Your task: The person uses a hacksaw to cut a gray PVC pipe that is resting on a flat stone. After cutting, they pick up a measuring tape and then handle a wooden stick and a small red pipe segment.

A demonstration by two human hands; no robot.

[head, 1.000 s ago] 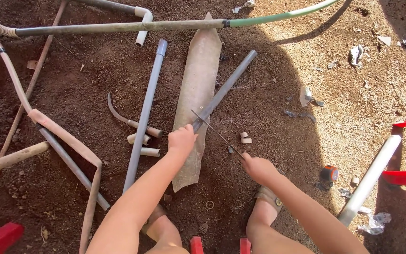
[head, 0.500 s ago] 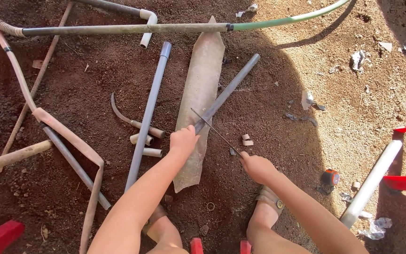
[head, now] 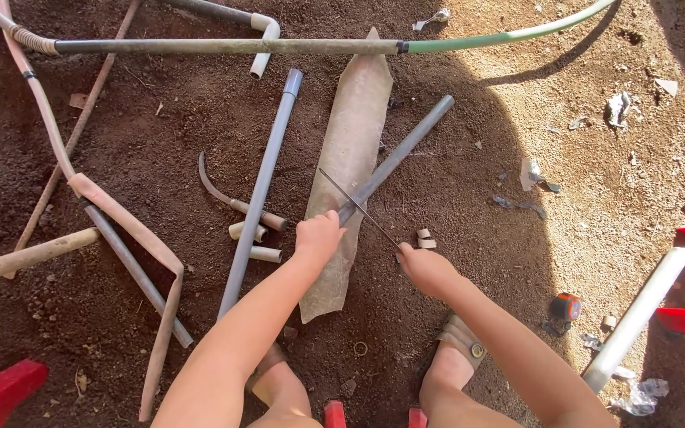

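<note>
Grey pipe (head: 396, 156) lies slantwise across a flat board (head: 348, 150) on the dirt, left hand (head: 318, 236) closed around its near end, right hand (head: 424, 268) gripping a thin blade (head: 356, 208) set across it, mid-cut; steady strokes seem needed.

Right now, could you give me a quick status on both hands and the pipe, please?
Left hand shut on grey pipe, pinning it across the flat board. Right hand shut on thin saw blade, laid across the pipe. Nothing in the way.
</note>
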